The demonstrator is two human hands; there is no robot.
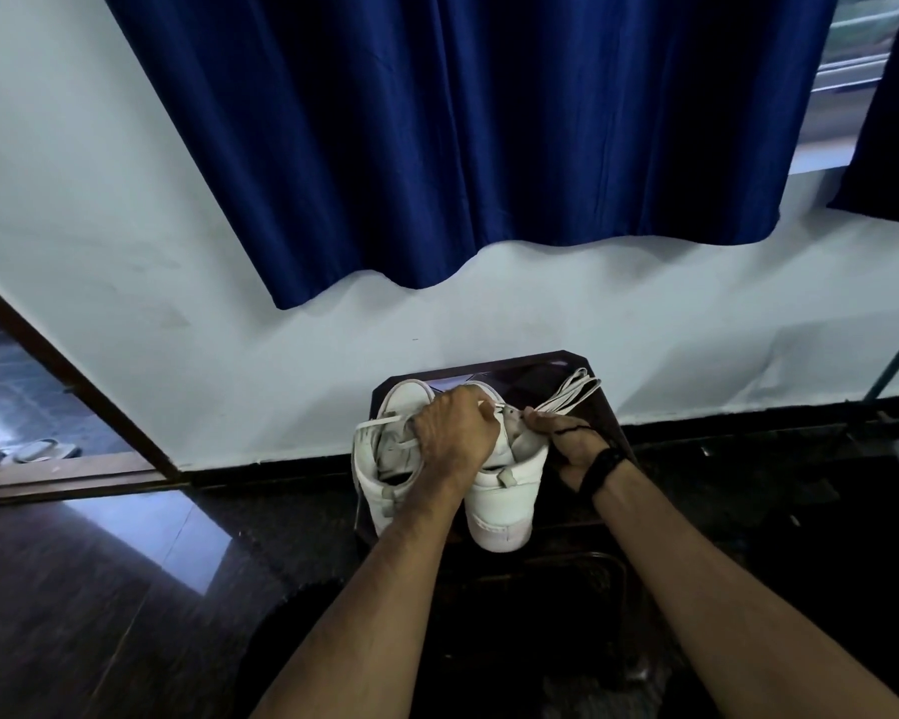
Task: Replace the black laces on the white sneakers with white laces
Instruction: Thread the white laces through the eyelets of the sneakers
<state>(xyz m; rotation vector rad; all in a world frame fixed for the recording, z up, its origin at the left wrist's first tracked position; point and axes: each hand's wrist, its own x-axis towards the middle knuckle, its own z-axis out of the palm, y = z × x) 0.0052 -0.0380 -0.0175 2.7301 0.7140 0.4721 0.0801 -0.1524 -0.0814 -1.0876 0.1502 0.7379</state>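
We see two white sneakers standing heels toward us on a small dark table [605, 407] against the wall. The left sneaker [385, 459] already carries a white lace [380, 422], its loose end lying across the top at about 10 o'clock from the left hand. The right sneaker [504, 490] sits just beside it, touching or nearly so.

Our left hand [455, 433] rests over the gap between the two shoes, fingers curled down at the tongue of the right sneaker; it seems to pinch a white lace tip [496, 405] at 1 o'clock, though the grip itself is hidden beneath the knuckles. Our right hand [567, 441], a dark band at the wrist, lies at 3 o'clock of the right sneaker with fingers curled round a thin black lace [572, 430] that crosses its back.

A bundle of spare white laces [572, 391] fans out on the table at 1 o'clock from the right hand. Above hangs a blue curtain [463, 137]; a sandal [48, 451] lies on the floor beyond the doorway at 9 o'clock.
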